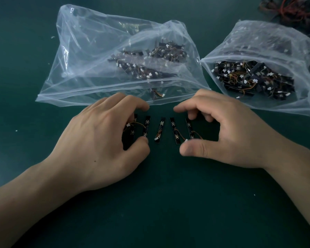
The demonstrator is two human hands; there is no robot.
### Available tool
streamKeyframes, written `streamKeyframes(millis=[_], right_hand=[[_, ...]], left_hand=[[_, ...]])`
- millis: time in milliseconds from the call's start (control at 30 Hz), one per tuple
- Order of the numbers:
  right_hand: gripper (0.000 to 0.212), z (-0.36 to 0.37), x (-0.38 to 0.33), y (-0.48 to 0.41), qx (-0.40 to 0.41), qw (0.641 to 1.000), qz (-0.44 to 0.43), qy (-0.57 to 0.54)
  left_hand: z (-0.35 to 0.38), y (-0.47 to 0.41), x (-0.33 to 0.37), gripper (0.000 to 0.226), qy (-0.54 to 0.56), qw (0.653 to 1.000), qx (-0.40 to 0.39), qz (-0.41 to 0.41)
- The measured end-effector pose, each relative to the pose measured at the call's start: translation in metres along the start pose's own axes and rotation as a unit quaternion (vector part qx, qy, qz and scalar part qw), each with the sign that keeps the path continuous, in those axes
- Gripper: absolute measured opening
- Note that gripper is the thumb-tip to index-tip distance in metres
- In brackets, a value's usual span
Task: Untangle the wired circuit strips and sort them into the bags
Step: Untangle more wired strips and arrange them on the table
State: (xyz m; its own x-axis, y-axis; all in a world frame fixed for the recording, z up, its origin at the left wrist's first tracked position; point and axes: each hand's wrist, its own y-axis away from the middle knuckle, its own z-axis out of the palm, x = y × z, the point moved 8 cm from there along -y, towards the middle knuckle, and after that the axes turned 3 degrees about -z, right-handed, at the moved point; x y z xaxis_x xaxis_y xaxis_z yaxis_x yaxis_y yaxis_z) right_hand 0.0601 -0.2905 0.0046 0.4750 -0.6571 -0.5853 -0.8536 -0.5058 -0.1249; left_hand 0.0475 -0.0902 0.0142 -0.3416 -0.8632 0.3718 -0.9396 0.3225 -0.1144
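Several black circuit strips with short orange wires and white connectors lie side by side on the dark green table; the middle strip [159,129] lies free. My left hand [104,138] arches over the two leftmost strips [146,126], fingers curled at their far ends and thumb tip against the near end. My right hand [227,129] arches over the rightmost strip [188,127], a curled finger at its far end and the thumb touching its white connector. A large clear bag [89,68] lies behind with several strips inside. A second clear bag [283,51], fuller, lies at the right.
A heap of tangled red and brown wires [290,11] sits at the far right corner. Small white specks dot the green table [168,203]. The large bag's zip edge lies just beyond my fingertips.
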Motion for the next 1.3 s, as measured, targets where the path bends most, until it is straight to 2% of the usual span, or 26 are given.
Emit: streamKeyframes(millis=[100, 200, 333, 467, 733, 800, 900, 1033, 1067, 1167, 1200, 1300], right_hand=[[0.042, -0.004, 0.003, 0.000, 0.037, 0.998, 0.003, -0.043], [0.034, -0.008, 0.007, 0.001, 0.064, 0.996, 0.007, -0.065], [0.035, -0.009, 0.007, 0.000, 0.079, 0.996, -0.001, -0.052], [0.047, -0.009, 0.008, 0.000, 0.091, 0.995, 0.002, -0.045], [0.058, -0.007, 0.016, -0.002, 0.096, 0.992, 0.041, -0.068], [0.058, -0.007, 0.018, -0.001, 0.098, 0.991, 0.055, -0.078], [0.057, -0.007, 0.019, -0.004, 0.094, 0.991, 0.063, -0.073], [0.058, -0.008, 0.021, -0.006, 0.098, 0.988, 0.064, -0.104], [0.059, -0.007, 0.022, -0.006, 0.100, 0.986, 0.067, -0.117], [0.057, -0.008, 0.027, -0.012, 0.102, 0.984, 0.081, -0.120], [0.056, -0.010, 0.029, -0.015, 0.105, 0.984, 0.082, -0.118], [0.054, -0.014, 0.031, -0.024, 0.117, 0.985, 0.088, -0.096]], left_hand=[[-0.004, -0.002, -0.004, 0.052, 0.055, 0.998, 0.017, -0.019], [-0.010, -0.006, -0.007, 0.049, 0.103, 0.993, 0.050, -0.014], [-0.013, -0.008, -0.013, 0.048, 0.126, 0.989, 0.080, -0.022], [-0.018, -0.020, -0.018, 0.050, 0.124, 0.987, 0.098, -0.029], [-0.010, -0.097, -0.044, 0.040, 0.178, 0.982, 0.032, -0.060], [-0.011, -0.106, -0.046, 0.041, 0.168, 0.983, 0.046, -0.061], [-0.013, -0.106, -0.039, 0.040, 0.100, 0.992, 0.071, -0.017], [-0.011, -0.102, -0.030, 0.017, 0.035, 0.996, 0.070, 0.042], [-0.010, -0.102, -0.031, 0.010, 0.031, 0.996, 0.066, 0.044], [-0.006, -0.105, -0.033, 0.015, 0.019, 0.998, 0.044, 0.030], [-0.004, -0.106, -0.035, 0.008, 0.020, 0.999, 0.033, 0.022], [0.000, -0.105, -0.036, 0.038, -0.009, 1.000, 0.008, -0.009]])
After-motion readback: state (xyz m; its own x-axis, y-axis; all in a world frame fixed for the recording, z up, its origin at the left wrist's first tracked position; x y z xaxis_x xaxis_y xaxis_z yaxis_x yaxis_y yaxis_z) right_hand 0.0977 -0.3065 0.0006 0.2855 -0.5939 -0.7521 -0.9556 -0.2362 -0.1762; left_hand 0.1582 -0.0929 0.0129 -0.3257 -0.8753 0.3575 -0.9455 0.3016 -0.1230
